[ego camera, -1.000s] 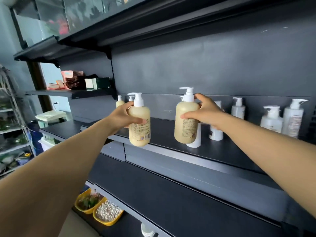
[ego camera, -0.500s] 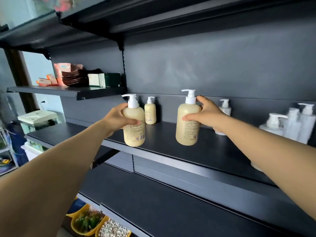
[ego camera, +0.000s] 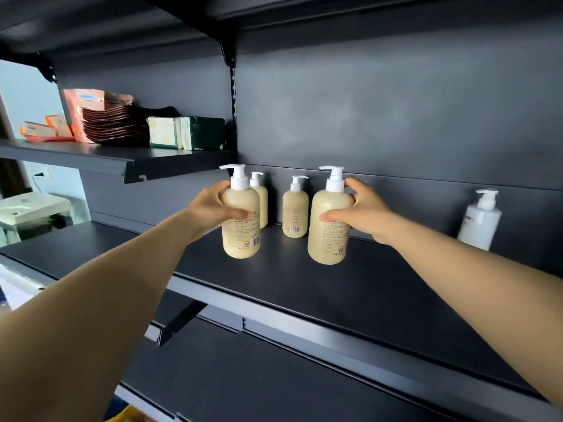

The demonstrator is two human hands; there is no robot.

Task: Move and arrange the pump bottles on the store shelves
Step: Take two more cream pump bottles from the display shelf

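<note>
My left hand [ego camera: 210,210] grips one cream plastic pump bottle [ego camera: 240,222], right hand [ego camera: 364,210] another [ego camera: 330,226]; I'd set both squarely on the dark metal shelf [ego camera: 350,287], labels near

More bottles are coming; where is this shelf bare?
Bare: between the right-hand bottle and the white bottle, and the shelf front. Crowded: around the two back bottles behind the left-hand bottle.

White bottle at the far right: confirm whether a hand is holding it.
No, the white bottle stands alone; both hands grip cream bottles.
</note>
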